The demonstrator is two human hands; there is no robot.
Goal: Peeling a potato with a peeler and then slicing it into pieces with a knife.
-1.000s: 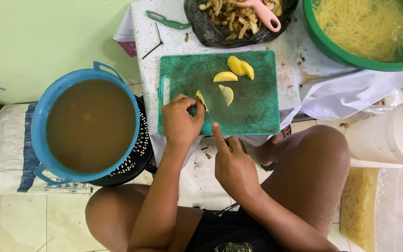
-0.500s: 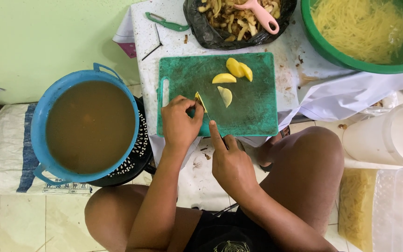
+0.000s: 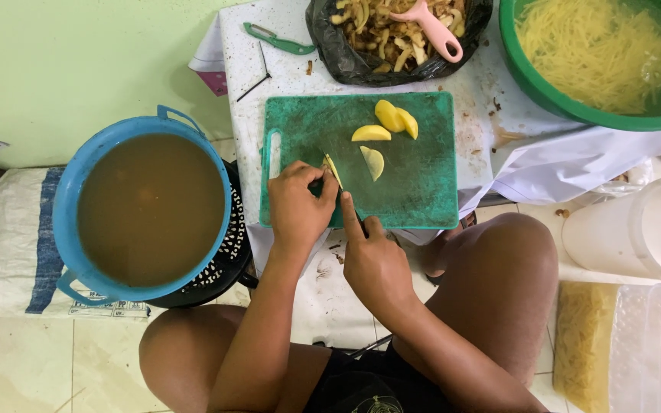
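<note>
- A round blue plastic tub (image 3: 66, 229) of murky brown liquid sits left of the low table.
- A large green plastic basin (image 3: 533, 80) of pale shredded strips stands at the table's far right corner.
- A green rectangular plastic cutting board (image 3: 415, 191) lies on the white table cover (scuffed and stained).
- The right hand (image 3: 374, 264) is closed around a knife handle, forefinger stretched along the thin blade (image 3: 343, 193).
- The left hand (image 3: 296, 205) pinches a thin yellow potato slice (image 3: 333, 168) upright on the board's near left part, touching the blade.
- Four other yellow potato pieces (image 3: 386, 126) lie farther up the board.
</note>
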